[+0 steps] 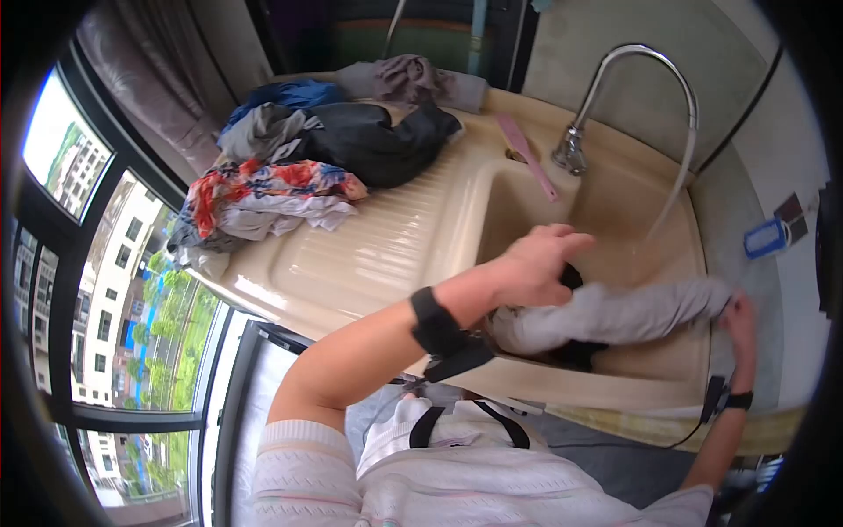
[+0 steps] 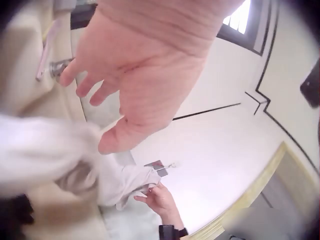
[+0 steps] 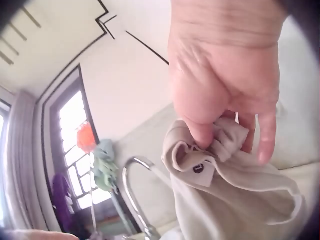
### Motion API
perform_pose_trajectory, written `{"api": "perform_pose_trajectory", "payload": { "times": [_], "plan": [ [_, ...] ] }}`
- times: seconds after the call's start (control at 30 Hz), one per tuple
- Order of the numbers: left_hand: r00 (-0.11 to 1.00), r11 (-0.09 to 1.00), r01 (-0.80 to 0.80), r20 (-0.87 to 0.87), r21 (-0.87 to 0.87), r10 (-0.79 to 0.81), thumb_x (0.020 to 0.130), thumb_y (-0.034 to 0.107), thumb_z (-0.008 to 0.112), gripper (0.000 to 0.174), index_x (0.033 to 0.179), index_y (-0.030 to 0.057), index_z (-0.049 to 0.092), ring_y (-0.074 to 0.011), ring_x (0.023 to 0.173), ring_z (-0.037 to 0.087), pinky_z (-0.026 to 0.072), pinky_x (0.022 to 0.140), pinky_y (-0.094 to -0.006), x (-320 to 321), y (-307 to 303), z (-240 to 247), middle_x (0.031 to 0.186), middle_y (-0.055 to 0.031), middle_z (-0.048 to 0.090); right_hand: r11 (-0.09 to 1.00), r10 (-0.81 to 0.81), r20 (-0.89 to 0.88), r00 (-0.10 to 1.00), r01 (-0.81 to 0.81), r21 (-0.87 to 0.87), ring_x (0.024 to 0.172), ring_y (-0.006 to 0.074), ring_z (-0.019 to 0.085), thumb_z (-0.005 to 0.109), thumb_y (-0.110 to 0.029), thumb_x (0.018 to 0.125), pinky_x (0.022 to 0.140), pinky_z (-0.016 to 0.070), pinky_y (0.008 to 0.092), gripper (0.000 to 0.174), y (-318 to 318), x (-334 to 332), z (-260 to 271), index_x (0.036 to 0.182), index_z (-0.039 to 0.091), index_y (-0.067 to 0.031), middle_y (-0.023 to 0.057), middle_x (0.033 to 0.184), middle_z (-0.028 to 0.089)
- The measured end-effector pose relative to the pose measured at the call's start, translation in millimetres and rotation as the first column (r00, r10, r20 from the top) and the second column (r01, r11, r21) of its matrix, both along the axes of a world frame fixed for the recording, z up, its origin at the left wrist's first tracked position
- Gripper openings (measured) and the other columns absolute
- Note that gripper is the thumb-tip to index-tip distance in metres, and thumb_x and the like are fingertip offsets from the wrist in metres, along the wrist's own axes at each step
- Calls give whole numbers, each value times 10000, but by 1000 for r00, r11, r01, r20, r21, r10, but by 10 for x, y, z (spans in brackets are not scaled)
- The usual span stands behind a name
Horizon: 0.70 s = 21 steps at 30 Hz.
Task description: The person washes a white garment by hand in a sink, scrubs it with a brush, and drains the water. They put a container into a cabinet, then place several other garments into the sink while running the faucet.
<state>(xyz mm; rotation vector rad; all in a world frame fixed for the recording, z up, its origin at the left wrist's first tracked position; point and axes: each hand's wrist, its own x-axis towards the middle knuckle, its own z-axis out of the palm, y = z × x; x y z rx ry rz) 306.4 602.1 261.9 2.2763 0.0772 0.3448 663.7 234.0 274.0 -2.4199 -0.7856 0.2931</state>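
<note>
A light grey-beige garment [image 1: 615,316] stretches across the sink, one end raised at the right. At that end my right hand [image 1: 742,329] pinches its edge; the right wrist view shows the thumb and fingers of the right hand [image 3: 225,85] on the folded band of the garment [image 3: 215,200], beside a white label. My left hand [image 1: 540,263] is over the garment's left part, fingers spread and holding nothing; in the left wrist view the left hand [image 2: 145,75] hangs above the blurred cloth [image 2: 45,150]. Dark cloth [image 1: 575,356] lies beneath the garment in the sink.
Clothes [image 1: 378,140] are heaped on the ribbed drainboard [image 1: 369,255] at the left. A pink brush [image 1: 527,156] lies at the basin's back edge, beside the curved faucet [image 1: 571,151], with water running from its spout. A blue-and-white item [image 1: 766,239] is at the right wall.
</note>
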Motion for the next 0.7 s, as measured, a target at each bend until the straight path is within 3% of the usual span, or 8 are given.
{"api": "perform_pose_trajectory", "payload": {
  "times": [0.1, 0.17, 0.23, 0.37, 0.57, 0.63, 0.67, 0.7],
  "plan": [
    [969, 951, -244, 2, 192, 248, 610, 102, 691, 592, 1174, 84, 514, -383, 1161, 395, 347, 980, -409, -483, 682, -274, 1237, -201, 443, 994, 10, 16, 1000, -8, -105, 702, 73, 542, 503, -181, 871, 522, 433, 218, 223, -215, -95, -546, 1065, 558, -87, -6, 882, 560],
    [818, 712, -521, 37, 470, 574, 638, 65, 634, 458, 1088, 138, 593, -317, 1100, 473, 386, 915, -437, -963, 1206, -467, 1177, -127, 509, 989, -136, -246, 960, 146, 21, 693, 80, 557, 505, -158, 865, 526, 441, 216, 185, -5, -586, -477, 1027, 573, -98, -12, 885, 556],
    [653, 485, -639, 88, 597, 752, 663, 55, 625, 437, 1079, 190, 598, -295, 1106, 452, 381, 861, -505, -1493, 1747, -571, 1179, -103, 491, 995, -100, -271, 957, 100, -14, 701, 85, 568, 510, -154, 862, 530, 445, 216, 178, 15, -712, -530, 1020, 573, -103, -10, 896, 558],
    [292, 168, -585, 12, 794, 956, 725, 63, 590, 435, 1138, 195, 558, -304, 1212, 360, 373, 883, -524, -2193, 2064, -286, 1241, -96, 430, 998, -42, -319, 947, 28, -48, 747, 94, 595, 516, -143, 857, 544, 456, 217, 176, 253, -947, -412, 1019, 562, -94, 2, 920, 566],
    [330, 295, -633, -96, 716, 939, 713, 146, 623, 255, 964, 112, 648, -303, 846, 604, 468, 751, -409, -2508, 2365, -346, 855, -114, 637, 995, 98, -351, 931, -99, 13, 737, 104, 593, 519, -116, 866, 566, 449, 207, 173, 804, -1300, -217, 1014, 568, -39, 26, 898, 590],
    [549, 440, -748, 90, 497, 831, 689, 186, 646, 188, 827, 60, 664, -338, 673, 600, 475, 654, -385, -2490, 2288, -150, 693, -138, 628, 990, 144, -400, 905, -130, 62, 738, 106, 594, 526, -107, 862, 572, 450, 206, 189, 1031, -1435, -147, 1032, 561, -31, 35, 896, 594],
    [553, 502, -770, 22, 394, 833, 702, 127, 649, 192, 878, 51, 645, -143, 610, 577, 447, 585, -280, -2462, 2216, 7, 673, -68, 612, 982, 187, -451, 873, -154, 111, 739, 109, 595, 532, -98, 858, 579, 451, 206, 206, 1164, -1535, -108, 1049, 555, -23, 45, 893, 598],
    [590, 581, -786, -23, 214, 807, 748, 90, 634, 137, 872, 31, 635, -76, 636, 545, 435, 586, -232, -2442, 2203, 118, 706, -9, 612, 967, 251, -468, 848, -196, 164, 751, 112, 595, 535, -86, 855, 588, 454, 206, 237, 1348, -1673, -36, 1084, 538, -25, 53, 909, 596]
  ]
}}
